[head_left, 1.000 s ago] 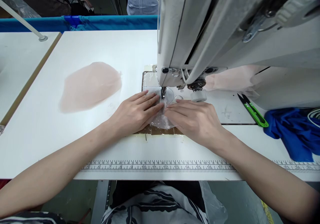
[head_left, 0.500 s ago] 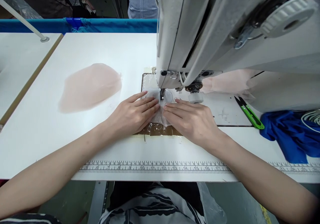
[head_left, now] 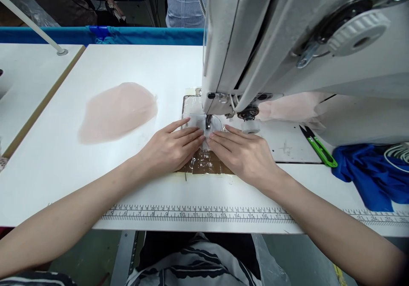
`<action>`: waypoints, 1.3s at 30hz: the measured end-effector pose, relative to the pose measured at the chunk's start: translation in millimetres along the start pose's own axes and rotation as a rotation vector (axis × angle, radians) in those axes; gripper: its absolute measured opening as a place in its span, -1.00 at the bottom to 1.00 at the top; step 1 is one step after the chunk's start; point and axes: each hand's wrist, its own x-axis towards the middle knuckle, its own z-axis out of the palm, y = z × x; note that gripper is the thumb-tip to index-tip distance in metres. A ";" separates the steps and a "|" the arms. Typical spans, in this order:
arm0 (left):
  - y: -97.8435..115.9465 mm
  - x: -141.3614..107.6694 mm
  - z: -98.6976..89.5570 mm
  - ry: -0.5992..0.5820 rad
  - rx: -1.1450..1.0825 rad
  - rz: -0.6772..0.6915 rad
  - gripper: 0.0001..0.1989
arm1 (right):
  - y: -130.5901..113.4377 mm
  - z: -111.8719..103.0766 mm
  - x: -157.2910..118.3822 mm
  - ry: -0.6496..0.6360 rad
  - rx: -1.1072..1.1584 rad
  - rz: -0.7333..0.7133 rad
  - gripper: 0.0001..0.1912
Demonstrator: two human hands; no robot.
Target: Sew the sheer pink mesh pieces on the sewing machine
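At centre frame, sheer fabric [head_left: 206,144] lies under flat, ungripping fingers of left hand [head_left: 172,150] and right hand [head_left: 245,150]; straying toward the adjacent presser foot [head_left: 208,121] could pinch them.

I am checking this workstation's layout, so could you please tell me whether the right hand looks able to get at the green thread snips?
Probably yes: the green thread snips lie uncovered to the right of the right hand, with no visible obstacle between, though this hand touches sheer fabric.
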 end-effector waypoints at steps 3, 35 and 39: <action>-4.2 1.9 2.2 -0.013 0.003 -0.027 -0.71 | 2.1 2.9 0.6 -0.029 -0.033 0.027 -0.73; 2.3 3.0 3.3 -0.061 -0.011 -0.156 -0.64 | -3.3 3.4 5.7 -0.076 -0.046 0.178 -0.74; 0.5 3.6 5.1 -0.066 -0.018 -0.179 -0.62 | -2.3 3.8 6.1 -0.082 -0.078 0.190 -0.71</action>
